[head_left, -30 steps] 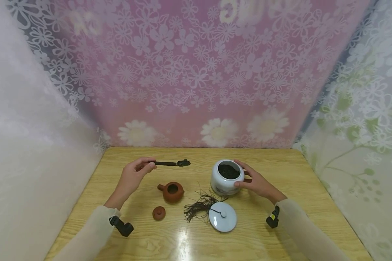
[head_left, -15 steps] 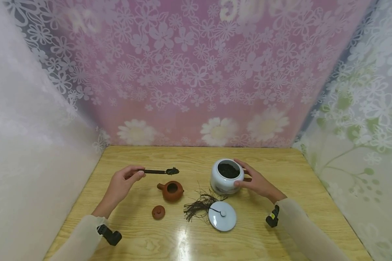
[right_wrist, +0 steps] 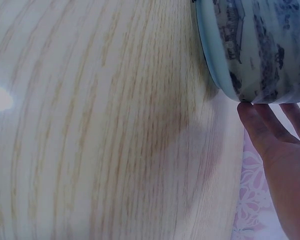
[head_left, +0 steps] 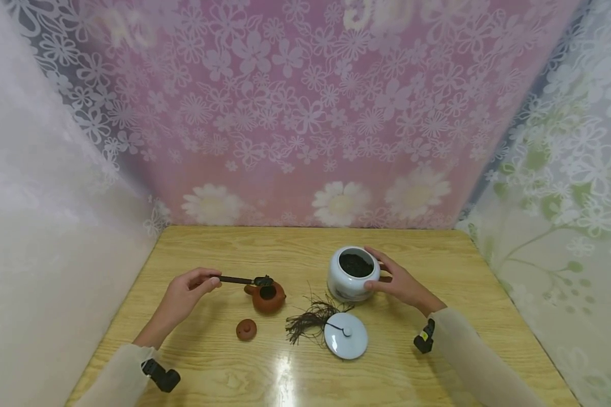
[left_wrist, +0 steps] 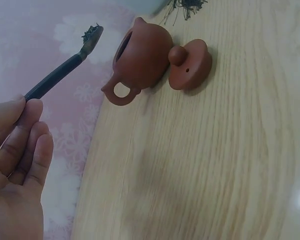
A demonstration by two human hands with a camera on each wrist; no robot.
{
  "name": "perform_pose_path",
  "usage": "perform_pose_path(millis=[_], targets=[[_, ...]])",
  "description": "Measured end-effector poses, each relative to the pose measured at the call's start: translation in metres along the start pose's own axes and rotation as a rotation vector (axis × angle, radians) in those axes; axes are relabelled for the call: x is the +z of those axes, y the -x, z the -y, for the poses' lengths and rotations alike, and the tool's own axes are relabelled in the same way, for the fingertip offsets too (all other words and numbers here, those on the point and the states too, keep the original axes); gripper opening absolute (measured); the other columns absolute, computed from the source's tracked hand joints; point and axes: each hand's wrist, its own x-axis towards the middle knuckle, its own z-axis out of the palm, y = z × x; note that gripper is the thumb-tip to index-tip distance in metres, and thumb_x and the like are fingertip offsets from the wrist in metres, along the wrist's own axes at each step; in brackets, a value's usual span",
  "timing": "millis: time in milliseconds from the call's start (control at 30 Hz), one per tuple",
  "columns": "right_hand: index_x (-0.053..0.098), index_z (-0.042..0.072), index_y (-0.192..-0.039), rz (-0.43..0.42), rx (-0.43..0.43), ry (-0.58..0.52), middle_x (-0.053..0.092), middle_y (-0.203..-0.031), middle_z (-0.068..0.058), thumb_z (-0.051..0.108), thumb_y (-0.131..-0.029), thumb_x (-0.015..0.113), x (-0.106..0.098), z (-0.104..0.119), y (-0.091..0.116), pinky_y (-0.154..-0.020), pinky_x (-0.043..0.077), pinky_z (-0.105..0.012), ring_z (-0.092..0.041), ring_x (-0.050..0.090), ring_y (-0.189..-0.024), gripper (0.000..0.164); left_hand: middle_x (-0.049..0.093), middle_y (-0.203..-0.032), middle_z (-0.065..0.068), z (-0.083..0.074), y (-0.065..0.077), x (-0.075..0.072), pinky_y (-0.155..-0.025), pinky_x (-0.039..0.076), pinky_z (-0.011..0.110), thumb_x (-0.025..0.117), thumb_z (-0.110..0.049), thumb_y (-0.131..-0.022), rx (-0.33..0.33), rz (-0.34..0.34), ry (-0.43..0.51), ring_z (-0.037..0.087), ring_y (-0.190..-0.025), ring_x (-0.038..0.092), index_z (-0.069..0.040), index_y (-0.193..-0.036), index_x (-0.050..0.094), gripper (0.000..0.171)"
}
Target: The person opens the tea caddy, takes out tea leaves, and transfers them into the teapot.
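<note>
My left hand [head_left: 183,295] pinches the dark handle of a tea scoop [head_left: 238,280] between thumb and fingers. Dark tea leaves [left_wrist: 91,33] are heaped on its tip, which overlaps the top of a brown clay teapot [head_left: 269,301] in the head view. That teapot stands uncovered, its handle [left_wrist: 121,95] toward my left hand. At the right, a white porcelain tea jar [head_left: 347,286] is open at the top and holds dark leaves [head_left: 356,264]. My right hand [head_left: 398,282] holds the jar's right side, thumb in front and fingers behind; a painted pattern shows in the right wrist view.
The small clay teapot lid [head_left: 246,329] lies in front of the teapot. A round white jar lid [head_left: 346,336] lies before the jar, with a bundle of dark tassel threads [head_left: 310,322] beside it. The wooden table [head_left: 224,379] meets flower-patterned curtains [head_left: 305,141].
My left hand has moved left and toward the person, bringing the loaded scoop from between teapot and jar to the teapot's top. My right hand stays on the tea jar.
</note>
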Motion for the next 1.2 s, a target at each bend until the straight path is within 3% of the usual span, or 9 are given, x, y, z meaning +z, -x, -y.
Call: perform_pose_path(millis=[267, 433, 567, 733, 1000, 1200], targets=[[0.022, 0.022, -0.176, 0.002, -0.005, -0.007, 0.02, -0.182, -0.012, 0.023, -0.102, 0.081, -0.001, 0.0, -0.001, -0.119, 0.046, -0.065, -0.052, 0.033, -0.16, 0.095, 0.078, -0.116, 0.016, 0.003, 0.003, -0.001, -0.092, 0.062, 0.041, 0.067, -0.035, -0.111, 0.031, 0.024, -0.013, 0.022, -0.105, 0.075, -0.015, -0.135, 0.075, 0.032], [0.022, 0.024, -0.176, 0.006, 0.002, -0.004, 0.02, -0.182, -0.012, 0.023, -0.102, 0.08, 0.0, 0.001, -0.001, -0.119, 0.046, -0.065, -0.051, 0.033, -0.16, 0.095, 0.08, -0.115, 0.008, 0.0, 0.002, 0.0, -0.09, 0.062, 0.042, 0.069, -0.038, -0.109, 0.014, 0.028, -0.036, 0.023, -0.106, 0.076, -0.019, -0.134, 0.076, 0.032], [0.022, 0.029, -0.176, 0.003, 0.002, 0.001, 0.021, -0.182, -0.011, 0.024, -0.103, 0.08, -0.001, 0.002, 0.0, -0.119, 0.046, -0.065, -0.051, 0.034, -0.16, 0.094, 0.08, -0.112, 0.0, -0.003, -0.002, 0.001, -0.085, 0.06, 0.037, 0.071, -0.043, -0.107, 0.029, 0.027, -0.109, 0.02, -0.105, 0.075, -0.026, -0.133, 0.077, 0.032], [0.024, 0.033, -0.175, 0.002, 0.0, 0.005, 0.021, -0.182, -0.011, 0.024, -0.103, 0.08, -0.001, 0.002, -0.001, -0.119, 0.046, -0.065, -0.05, 0.034, -0.16, 0.093, 0.078, -0.102, -0.005, -0.011, -0.009, 0.002, -0.075, 0.055, 0.03, 0.073, -0.039, -0.106, 0.134, 0.017, -0.225, 0.017, -0.1, 0.074, -0.026, -0.132, 0.078, 0.029], [0.023, 0.032, -0.176, 0.003, 0.006, 0.011, 0.021, -0.182, -0.011, 0.025, -0.102, 0.081, 0.0, 0.001, -0.001, -0.119, 0.046, -0.064, -0.05, 0.034, -0.16, 0.093, 0.077, -0.102, -0.006, -0.026, -0.014, 0.001, -0.069, 0.054, 0.03, 0.081, -0.017, -0.101, 0.399, -0.036, -0.412, 0.013, -0.091, 0.071, -0.019, -0.127, 0.082, 0.026], [0.023, 0.029, -0.176, 0.004, -0.002, 0.006, 0.02, -0.182, -0.01, 0.024, -0.102, 0.081, 0.0, 0.001, 0.0, -0.119, 0.046, -0.065, -0.05, 0.033, -0.16, 0.094, 0.077, -0.105, -0.005, -0.032, -0.014, -0.001, -0.068, 0.052, 0.028, 0.082, -0.014, -0.1, 0.484, -0.03, -0.488, 0.012, -0.09, 0.067, -0.017, -0.126, 0.082, 0.026]])
